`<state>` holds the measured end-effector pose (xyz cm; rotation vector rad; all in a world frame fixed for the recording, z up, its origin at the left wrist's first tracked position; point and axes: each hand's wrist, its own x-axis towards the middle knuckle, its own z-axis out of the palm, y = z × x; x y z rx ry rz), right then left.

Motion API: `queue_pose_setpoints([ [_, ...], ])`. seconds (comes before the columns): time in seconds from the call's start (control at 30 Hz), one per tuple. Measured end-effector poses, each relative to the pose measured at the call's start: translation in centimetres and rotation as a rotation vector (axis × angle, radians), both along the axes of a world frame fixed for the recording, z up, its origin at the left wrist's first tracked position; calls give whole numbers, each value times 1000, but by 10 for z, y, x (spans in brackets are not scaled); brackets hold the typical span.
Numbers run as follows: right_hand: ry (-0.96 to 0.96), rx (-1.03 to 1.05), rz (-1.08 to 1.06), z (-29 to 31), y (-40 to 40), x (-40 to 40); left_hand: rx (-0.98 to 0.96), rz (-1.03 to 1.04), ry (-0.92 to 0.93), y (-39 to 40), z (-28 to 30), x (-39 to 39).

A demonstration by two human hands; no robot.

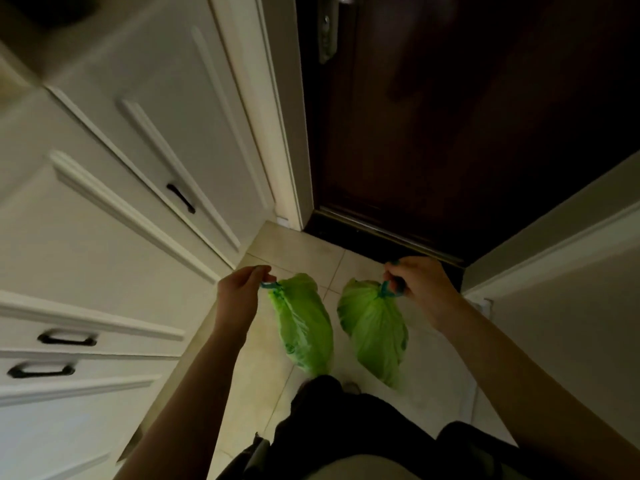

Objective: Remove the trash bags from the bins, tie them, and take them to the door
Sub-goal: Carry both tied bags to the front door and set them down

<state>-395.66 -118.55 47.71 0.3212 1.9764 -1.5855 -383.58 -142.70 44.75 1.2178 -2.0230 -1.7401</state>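
Two tied green trash bags hang above the tiled floor in front of me. My left hand (242,289) grips the blue drawstring of the left bag (303,327). My right hand (419,282) grips the blue drawstring loop of the right bag (375,336). Both bags dangle side by side, a small gap between them. A dark brown door (450,133) stands closed straight ahead, its threshold just beyond my hands.
White cabinets (121,202) with black handles line the left side. A white wall with a skirting board (554,244) closes in on the right. Beige floor tiles (294,251) run to the door. A metal door handle plate (327,29) is at the top.
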Motion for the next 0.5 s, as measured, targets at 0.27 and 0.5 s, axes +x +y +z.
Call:
queue_pose_setpoints([
  [0.27, -10, 57, 123, -13, -42, -102, 38, 87, -8, -38, -26, -82],
  [0.5, -6, 118, 135, -32, -89, -186, 109, 123, -66, -76, -61, -140],
])
